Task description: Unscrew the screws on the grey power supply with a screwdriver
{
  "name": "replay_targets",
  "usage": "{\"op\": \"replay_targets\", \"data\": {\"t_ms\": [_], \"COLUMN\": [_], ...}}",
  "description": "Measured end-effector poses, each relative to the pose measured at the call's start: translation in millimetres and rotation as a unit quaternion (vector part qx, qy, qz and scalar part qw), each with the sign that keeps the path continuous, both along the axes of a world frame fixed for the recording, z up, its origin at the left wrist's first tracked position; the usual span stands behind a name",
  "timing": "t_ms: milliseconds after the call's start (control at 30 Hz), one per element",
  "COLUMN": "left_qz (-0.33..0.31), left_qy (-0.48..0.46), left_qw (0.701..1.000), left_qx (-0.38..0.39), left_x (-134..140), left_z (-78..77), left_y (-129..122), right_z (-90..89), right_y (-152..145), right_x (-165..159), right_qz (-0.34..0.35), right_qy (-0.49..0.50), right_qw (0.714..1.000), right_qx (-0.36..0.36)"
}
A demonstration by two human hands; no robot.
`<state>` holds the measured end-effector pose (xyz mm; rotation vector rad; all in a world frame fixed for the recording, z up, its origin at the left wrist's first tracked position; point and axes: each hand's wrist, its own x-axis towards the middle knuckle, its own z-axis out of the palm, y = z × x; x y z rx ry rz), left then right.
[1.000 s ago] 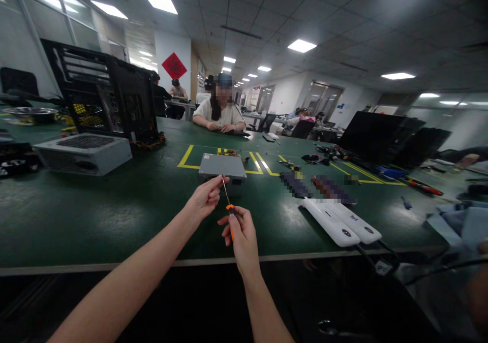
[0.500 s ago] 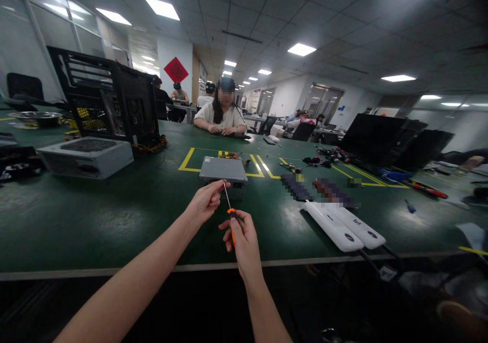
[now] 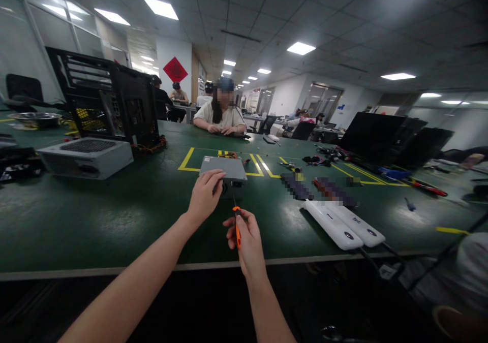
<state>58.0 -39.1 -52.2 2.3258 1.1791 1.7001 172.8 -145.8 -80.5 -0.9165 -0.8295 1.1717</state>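
Near the front edge of the tabletop (image 3: 125,231), the right hand (image 3: 249,239) is pinching a slim-shafted screwdriver (image 3: 238,231), the left hand (image 3: 206,195), grip indeterminable, curving at a boxy metal power supply (image 3: 227,166).

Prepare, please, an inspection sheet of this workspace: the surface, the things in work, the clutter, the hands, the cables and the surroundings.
Surface: green table with yellow tape lines.
Things in work: grey metal box; orange-and-black screwdriver pointing toward its near face, tip contact unclear.
Clutter: second grey box and black computer case on the left; two white devices on the right.
Hands: left hand at the first box's near edge, grip unclear; right hand holds the screwdriver.
Cables: coloured wires behind the first box; dark cables farther right.
Surroundings: person across the table; lit ceiling panels.
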Motion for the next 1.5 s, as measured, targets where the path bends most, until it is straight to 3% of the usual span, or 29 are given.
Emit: {"op": "replay_targets", "data": {"t_ms": [100,233,667,1500], "left_qz": [0.057,0.086,0.106,0.097], "left_qy": [0.102,0.137,0.153,0.132], "left_qw": [0.993,0.987,0.982,0.986], "left_qx": [0.017,-0.016,-0.041,-0.040], "left_x": [-6.4,-11.1,-16.0,-17.8], "left_z": [-3.0,-1.3,7.6,0.3], "left_y": [14.1,26.7,26.4,26.4], "right_z": [2.5,4.3,7.0,5.1], "right_y": [0.0,-0.1,1.7,15.0], "right_x": [1.3,2.1,4.4,-0.2], "right_qz": [0.005,0.006,0.037,0.026], "right_qy": [0.016,0.019,0.010,0.004], "right_qw": [1.000,1.000,0.998,0.998], "right_qx": [-0.005,-0.004,-0.044,-0.062]}}
